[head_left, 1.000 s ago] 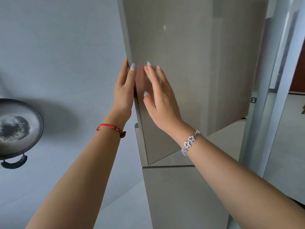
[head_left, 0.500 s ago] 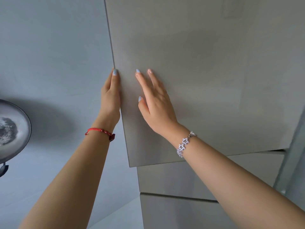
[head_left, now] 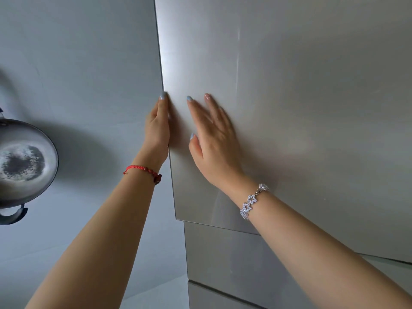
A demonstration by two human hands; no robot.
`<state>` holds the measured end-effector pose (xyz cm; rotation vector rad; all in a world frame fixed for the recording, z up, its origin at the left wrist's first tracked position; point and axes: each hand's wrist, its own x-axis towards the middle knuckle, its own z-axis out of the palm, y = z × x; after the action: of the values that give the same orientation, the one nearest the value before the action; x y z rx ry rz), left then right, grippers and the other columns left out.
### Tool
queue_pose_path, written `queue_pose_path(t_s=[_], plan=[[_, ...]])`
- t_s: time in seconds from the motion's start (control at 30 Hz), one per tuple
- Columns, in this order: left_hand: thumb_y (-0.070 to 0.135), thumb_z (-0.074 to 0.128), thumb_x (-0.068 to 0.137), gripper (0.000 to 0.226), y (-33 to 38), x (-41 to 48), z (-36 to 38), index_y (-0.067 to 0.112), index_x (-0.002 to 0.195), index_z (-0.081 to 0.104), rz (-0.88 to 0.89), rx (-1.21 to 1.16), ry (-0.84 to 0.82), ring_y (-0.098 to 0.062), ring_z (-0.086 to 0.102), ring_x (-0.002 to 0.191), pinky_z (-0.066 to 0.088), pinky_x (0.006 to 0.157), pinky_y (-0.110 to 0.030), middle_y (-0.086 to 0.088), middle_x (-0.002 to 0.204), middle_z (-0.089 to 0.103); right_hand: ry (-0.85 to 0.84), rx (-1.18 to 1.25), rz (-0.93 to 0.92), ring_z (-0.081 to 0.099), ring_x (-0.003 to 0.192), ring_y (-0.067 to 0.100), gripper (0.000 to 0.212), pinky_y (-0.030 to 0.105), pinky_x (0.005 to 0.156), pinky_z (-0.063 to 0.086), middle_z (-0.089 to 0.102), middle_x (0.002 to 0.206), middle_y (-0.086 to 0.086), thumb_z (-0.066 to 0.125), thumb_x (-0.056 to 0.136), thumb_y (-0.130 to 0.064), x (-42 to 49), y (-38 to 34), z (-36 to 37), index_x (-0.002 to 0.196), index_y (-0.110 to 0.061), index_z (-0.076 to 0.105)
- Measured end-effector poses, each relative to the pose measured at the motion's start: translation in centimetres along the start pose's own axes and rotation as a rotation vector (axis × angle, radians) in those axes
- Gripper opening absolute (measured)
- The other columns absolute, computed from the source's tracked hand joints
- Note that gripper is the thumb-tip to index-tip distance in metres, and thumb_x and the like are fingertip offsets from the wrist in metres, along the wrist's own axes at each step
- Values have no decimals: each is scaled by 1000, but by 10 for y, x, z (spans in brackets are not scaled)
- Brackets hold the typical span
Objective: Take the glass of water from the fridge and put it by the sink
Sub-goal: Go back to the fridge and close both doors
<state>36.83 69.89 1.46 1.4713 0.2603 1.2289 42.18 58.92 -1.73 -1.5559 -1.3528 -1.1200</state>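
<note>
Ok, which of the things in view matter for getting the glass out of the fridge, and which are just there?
Part of the job:
fridge door
left hand, at the door's edge
right hand, flat on the door
The glass is not in view.

Just there:
pan on the wall
lower fridge panels
red bracelet
silver bracelet

The fridge door (head_left: 289, 108) filled the right and centre of the view, a flat metal face barring any reach inward. The left hand (head_left: 157, 128) gripped its left edge; the right hand (head_left: 214, 139) lay flat on its front. Left of the edge, the grey wall (head_left: 78, 63) stood bare. A wok (head_left: 24, 163) hung at the far left, well apart from both arms.
</note>
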Motion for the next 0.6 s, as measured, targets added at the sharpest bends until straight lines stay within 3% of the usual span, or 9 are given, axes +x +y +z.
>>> queue_pose_path(t_s=[0.1,0.23,0.37,0.47,0.53,0.6], plan=[[38,38,97,33,-4,7,6,26,81,63,-9,30,42,4,63,71,50,73,-15,14,79,66,18,48,20,36,137,30,56,36,113,26,51,139,11,48,82,-2,3,6,2,138,-5,40],[41,38,96,32,-10,16,12,25,89,65,-28,49,25,-15,64,100,46,100,-35,1,99,68,-12,105,37,35,137,27,56,28,111,20,49,140,15,47,84,-4,6,19,4,139,-5,38],[42,37,96,34,-13,18,19,22,102,65,-48,31,59,-14,63,104,47,99,-32,5,100,69,-75,155,39,31,140,27,56,26,113,16,43,144,17,43,86,-7,8,29,7,141,-6,34],[42,35,97,46,-15,20,24,9,115,61,-71,34,65,-19,62,111,39,108,-41,-14,122,64,-71,184,37,31,140,27,55,27,114,16,42,145,18,42,86,-7,7,34,9,141,-7,34],[41,34,98,54,-15,18,27,-4,120,53,-73,51,86,-20,60,105,35,106,-45,-26,131,49,-23,202,16,34,137,26,54,28,112,18,47,141,17,46,84,-4,6,35,12,138,-5,39],[41,35,98,56,-14,17,28,-9,120,49,-52,49,95,-19,64,88,48,93,-41,-27,118,57,40,211,2,35,132,24,53,30,111,20,53,136,15,48,82,-3,4,34,15,135,-4,44]])
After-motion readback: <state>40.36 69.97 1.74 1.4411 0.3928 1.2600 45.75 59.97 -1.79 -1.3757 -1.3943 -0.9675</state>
